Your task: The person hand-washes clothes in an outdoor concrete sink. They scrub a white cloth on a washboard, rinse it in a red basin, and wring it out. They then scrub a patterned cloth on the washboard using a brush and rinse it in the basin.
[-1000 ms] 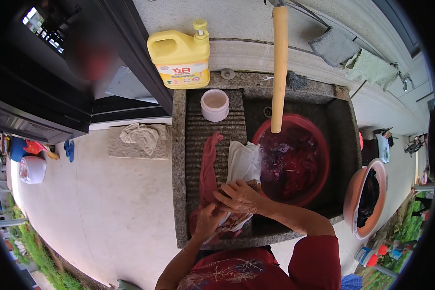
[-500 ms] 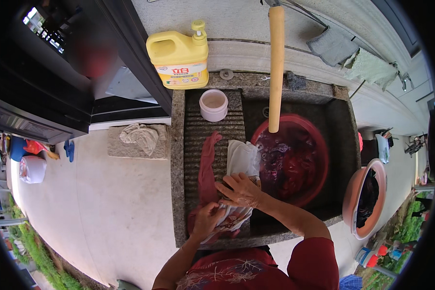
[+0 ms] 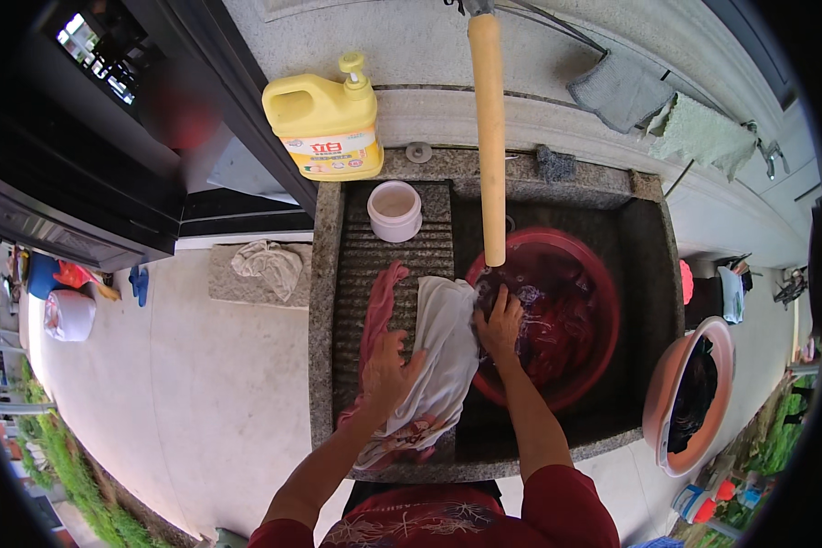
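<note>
A white garment (image 3: 443,329) with a coloured print near its lower end lies along the ribbed stone washboard (image 3: 356,251). Beside it on the left, a dark pink cloth (image 3: 379,310) is partly covered. My left hand (image 3: 391,374) rests over the place where the two cloths meet, thumb and fingers apart. My right hand (image 3: 500,324) is spread at the left rim of the red basin (image 3: 609,365), next to the garment's right edge, holding nothing I can see. Dark, reddish cloth (image 3: 557,333) soaks in the basin's water; a pale wooden-coloured tube (image 3: 490,146) hangs above it.
A white-pink tub (image 3: 395,212) stands on the washboard's far end. On the sink's far left corner is a yellow pump jug (image 3: 327,128). A pink basin (image 3: 662,429) with dark clothes leans at the right. A crumpled cloth (image 3: 269,267) lies on a stone slab at left.
My right hand has left the white garment and moved right and away to the basin's edge. My left hand has shifted farther up the board. The garment now lies more spread out.
</note>
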Action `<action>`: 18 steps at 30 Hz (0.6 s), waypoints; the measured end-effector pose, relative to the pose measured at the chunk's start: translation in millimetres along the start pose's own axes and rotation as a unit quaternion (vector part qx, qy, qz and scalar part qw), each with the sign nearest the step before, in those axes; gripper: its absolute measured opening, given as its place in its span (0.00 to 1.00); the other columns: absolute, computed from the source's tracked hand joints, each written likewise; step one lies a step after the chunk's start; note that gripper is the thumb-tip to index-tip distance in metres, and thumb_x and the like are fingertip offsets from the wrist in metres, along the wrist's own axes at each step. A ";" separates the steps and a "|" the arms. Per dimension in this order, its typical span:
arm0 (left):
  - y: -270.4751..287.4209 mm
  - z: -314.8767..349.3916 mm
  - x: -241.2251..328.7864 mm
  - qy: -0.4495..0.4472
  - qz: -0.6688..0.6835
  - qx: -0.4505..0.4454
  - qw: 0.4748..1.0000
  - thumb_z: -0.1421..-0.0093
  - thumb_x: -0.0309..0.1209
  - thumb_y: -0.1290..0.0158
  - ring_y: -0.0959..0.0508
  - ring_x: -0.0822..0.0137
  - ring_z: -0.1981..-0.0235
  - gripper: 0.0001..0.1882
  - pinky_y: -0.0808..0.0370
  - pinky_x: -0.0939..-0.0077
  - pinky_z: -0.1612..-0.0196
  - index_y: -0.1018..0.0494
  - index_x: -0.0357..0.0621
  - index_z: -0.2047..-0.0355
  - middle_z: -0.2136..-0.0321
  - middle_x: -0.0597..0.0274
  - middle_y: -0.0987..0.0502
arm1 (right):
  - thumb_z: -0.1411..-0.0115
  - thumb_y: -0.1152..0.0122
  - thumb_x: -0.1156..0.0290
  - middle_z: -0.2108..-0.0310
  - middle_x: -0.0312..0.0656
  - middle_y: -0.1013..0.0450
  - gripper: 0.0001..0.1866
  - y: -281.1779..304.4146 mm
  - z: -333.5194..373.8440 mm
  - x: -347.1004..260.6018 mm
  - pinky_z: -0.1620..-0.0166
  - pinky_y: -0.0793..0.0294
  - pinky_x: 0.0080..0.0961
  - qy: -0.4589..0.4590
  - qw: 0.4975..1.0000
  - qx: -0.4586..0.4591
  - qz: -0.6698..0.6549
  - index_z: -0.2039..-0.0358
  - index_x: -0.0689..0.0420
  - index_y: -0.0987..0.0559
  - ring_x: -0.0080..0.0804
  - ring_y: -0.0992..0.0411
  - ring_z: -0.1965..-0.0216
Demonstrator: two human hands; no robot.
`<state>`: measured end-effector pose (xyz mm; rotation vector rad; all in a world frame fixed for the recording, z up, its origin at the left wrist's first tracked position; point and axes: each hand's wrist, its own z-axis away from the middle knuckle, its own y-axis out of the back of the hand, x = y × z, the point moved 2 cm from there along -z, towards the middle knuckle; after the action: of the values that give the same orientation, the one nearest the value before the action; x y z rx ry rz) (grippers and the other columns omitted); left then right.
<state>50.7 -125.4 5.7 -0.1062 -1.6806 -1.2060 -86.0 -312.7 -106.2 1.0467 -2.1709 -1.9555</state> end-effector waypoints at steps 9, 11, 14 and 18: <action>-51.1 -67.9 -24.4 0.044 0.215 0.088 0.972 0.41 0.32 0.47 0.30 0.70 0.72 0.08 0.32 0.77 0.68 0.33 0.41 0.67 0.74 0.66 0.31 | 0.46 0.40 0.64 0.59 0.54 0.30 0.27 -0.2 22.4 61.5 0.54 0.30 0.39 -0.038 0.948 -0.199 -0.245 0.48 0.62 0.31 0.54 0.31 0.57; -21.2 -60.9 -13.5 0.089 0.384 0.120 0.911 0.38 0.29 0.49 0.37 0.83 0.73 0.05 0.39 0.89 0.69 0.33 0.42 0.66 0.75 0.74 0.33 | 0.46 0.40 0.64 0.62 0.52 0.28 0.24 16.6 4.0 47.3 0.54 0.30 0.36 -0.161 0.917 -0.105 -0.350 0.50 0.62 0.29 0.52 0.30 0.59; 12.7 -41.0 4.7 0.043 0.400 0.117 0.908 0.43 0.19 0.47 0.34 0.81 0.72 0.07 0.35 0.85 0.71 0.32 0.41 0.67 0.74 0.71 0.31 | 0.46 0.39 0.65 0.59 0.53 0.31 0.24 40.1 -17.5 -5.9 0.54 0.30 0.36 -0.106 0.925 -0.075 -0.357 0.49 0.58 0.29 0.52 0.30 0.59; 9.3 14.5 13.6 -0.148 0.110 0.061 0.981 0.52 0.13 0.46 0.27 0.57 0.70 0.10 0.29 0.65 0.68 0.31 0.38 0.71 0.75 0.55 0.28 | 0.48 0.36 0.65 0.51 0.49 0.38 0.25 68.6 5.8 -105.5 0.57 0.30 0.40 0.143 0.937 -0.033 -0.316 0.47 0.49 0.28 0.49 0.32 0.57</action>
<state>39.8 -116.1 22.3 -0.4030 -1.9384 -0.9520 -37.8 -256.8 -4.1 2.0617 -1.7285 -1.8794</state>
